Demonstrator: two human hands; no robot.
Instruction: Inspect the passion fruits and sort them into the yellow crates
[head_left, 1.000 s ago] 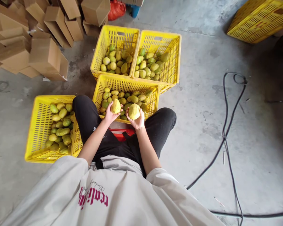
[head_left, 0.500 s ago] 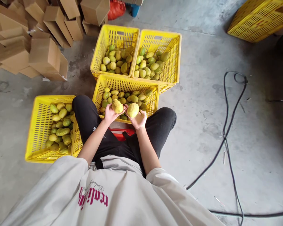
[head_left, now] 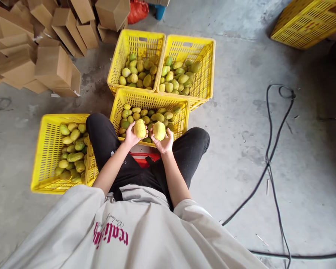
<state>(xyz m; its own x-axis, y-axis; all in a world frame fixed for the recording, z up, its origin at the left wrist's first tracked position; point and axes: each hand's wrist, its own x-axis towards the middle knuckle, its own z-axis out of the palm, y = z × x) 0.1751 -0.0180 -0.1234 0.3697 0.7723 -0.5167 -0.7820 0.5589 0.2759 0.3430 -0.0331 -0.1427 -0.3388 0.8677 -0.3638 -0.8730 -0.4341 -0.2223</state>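
While sitting with knees spread in black trousers (head_left: 102,130) and a pale short-sleeved shirt (head_left: 151,224), held a yellow fruit (head_left: 140,129) in the left hand (head_left: 131,135) and another yellow fruit (head_left: 159,130) in the right hand (head_left: 165,144). Gripped each with bent fingers around its sides and against the palm. Had both fruits close together, with a narrow gap between them, over the near part of a yellow crate (head_left: 145,99) standing just in front of the lap. Could see green and yellow fruits (head_left: 157,117) lying loose inside that crate. Had another crate (head_left: 47,149) of similar fruits beside the left knee, and a red object (head_left: 141,161) between the thighs, too covered to name. Saw a third crate (head_left: 145,46) and a fourth crate (head_left: 205,74) side by side just beyond the front one, each partly filled with fruits. Faced cardboard boxes (head_left: 53,65) heaped at the far left, near a red bag (head_left: 138,12). Could also make out a black cable (head_left: 268,161) looped on the grey floor (head_left: 235,160) to the right, and one more crate (head_left: 308,28) farther off on that side.
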